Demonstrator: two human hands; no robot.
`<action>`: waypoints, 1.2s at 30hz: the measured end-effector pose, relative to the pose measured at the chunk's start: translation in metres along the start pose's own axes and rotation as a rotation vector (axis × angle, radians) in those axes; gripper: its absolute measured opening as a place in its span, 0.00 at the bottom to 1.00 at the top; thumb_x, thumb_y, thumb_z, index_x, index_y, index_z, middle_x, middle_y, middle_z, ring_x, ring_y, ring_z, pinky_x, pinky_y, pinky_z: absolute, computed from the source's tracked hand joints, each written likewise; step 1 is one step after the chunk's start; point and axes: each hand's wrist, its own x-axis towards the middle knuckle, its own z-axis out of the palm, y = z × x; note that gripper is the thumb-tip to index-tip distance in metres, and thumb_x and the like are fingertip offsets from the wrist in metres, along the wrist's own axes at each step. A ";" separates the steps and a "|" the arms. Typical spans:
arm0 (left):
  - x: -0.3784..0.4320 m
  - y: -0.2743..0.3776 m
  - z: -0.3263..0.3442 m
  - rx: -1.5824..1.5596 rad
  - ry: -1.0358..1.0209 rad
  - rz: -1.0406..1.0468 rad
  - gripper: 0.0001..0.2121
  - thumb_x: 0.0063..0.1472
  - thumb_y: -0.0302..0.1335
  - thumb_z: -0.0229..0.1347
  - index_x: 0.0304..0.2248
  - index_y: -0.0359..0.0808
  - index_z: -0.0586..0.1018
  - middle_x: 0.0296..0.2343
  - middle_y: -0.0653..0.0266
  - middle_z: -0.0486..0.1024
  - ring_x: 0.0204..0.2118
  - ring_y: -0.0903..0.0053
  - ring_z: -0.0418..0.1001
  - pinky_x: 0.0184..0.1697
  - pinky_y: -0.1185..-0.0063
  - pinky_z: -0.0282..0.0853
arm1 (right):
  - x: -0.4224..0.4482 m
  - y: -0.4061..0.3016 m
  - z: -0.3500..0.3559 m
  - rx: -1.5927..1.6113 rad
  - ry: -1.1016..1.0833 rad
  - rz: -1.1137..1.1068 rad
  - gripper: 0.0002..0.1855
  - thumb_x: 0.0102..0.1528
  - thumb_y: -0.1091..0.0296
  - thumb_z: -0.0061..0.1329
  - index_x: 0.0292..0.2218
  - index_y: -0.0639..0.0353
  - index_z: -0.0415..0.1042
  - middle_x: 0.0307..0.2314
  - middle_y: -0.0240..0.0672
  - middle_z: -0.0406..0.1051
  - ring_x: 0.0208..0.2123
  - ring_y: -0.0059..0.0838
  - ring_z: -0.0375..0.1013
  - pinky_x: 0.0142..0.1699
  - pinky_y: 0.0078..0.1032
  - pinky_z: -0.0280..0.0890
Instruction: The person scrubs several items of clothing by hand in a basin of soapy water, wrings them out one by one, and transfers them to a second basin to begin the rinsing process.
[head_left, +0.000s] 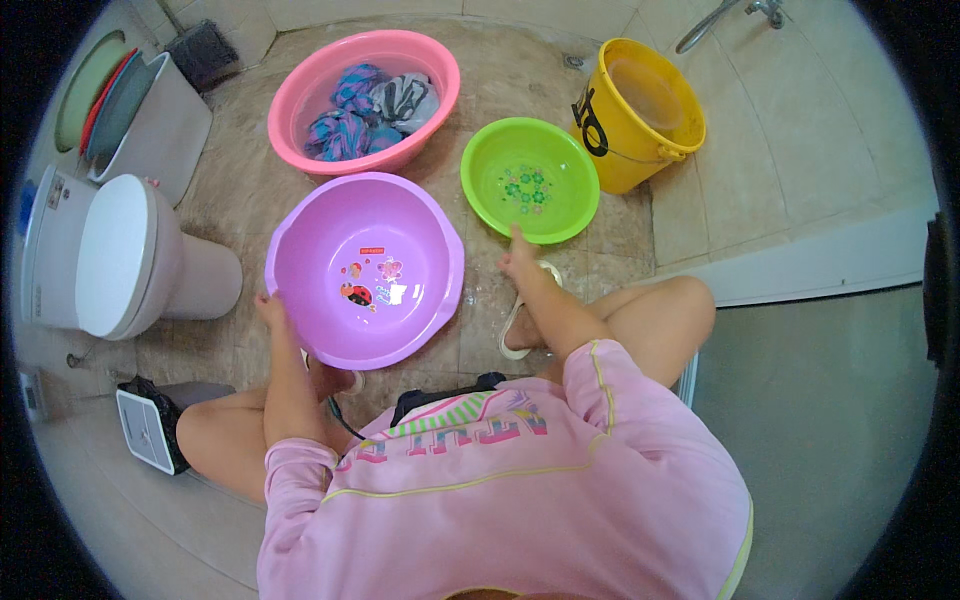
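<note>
A purple plastic basin (315, 232) sits on the floor before me, its inside printed with ladybug and butterfly pictures. My left hand (271, 309) grips its left rim, the fingers partly hidden. To the right, my right hand (517, 255) is at the near rim of a smaller green plastic basin (484, 187); one digit overlaps that rim, and whether it grips is unclear. Flower prints show at the bottom of the green basin. Beyond the purple basin, a pink plastic tub (289, 112) contains wet blue-purple cloth (341, 133) and grey-and-white striped cloth (405, 97).
A yellow bucket (611, 157) of cloudy water stands at right, near a floor drain (573, 61). At left are a toilet (120, 255), a white bin (169, 124) with several basins in it, and a small waste bin (146, 431). My slippered feet flank the purple basin's near side.
</note>
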 end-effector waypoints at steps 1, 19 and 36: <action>-0.009 0.007 0.008 0.009 -0.004 -0.005 0.20 0.46 0.23 0.52 0.41 0.33 0.66 0.33 0.57 0.69 0.36 0.69 0.67 0.38 0.76 0.63 | 0.014 -0.011 -0.007 0.110 0.267 0.053 0.35 0.42 0.50 0.52 0.47 0.46 0.51 0.35 0.40 0.62 0.35 0.39 0.62 0.35 0.40 0.61; -0.252 0.068 0.347 0.582 -1.033 0.247 0.19 0.49 0.27 0.51 0.41 0.27 0.66 0.34 0.50 0.68 0.36 0.64 0.68 0.37 0.74 0.64 | 0.073 -0.030 -0.122 0.339 -0.238 0.123 0.18 0.40 0.80 0.38 0.37 0.60 0.59 0.32 0.39 0.63 0.32 0.37 0.66 0.33 0.30 0.67; -0.259 0.042 0.317 -0.268 -1.018 -0.350 0.29 0.40 0.08 0.40 0.45 0.37 0.55 0.38 0.55 0.62 0.40 0.62 0.64 0.42 0.69 0.64 | 0.018 -0.064 -0.120 0.202 -0.396 -0.163 0.24 0.40 0.80 0.39 0.43 0.64 0.56 0.36 0.40 0.63 0.37 0.36 0.65 0.42 0.31 0.64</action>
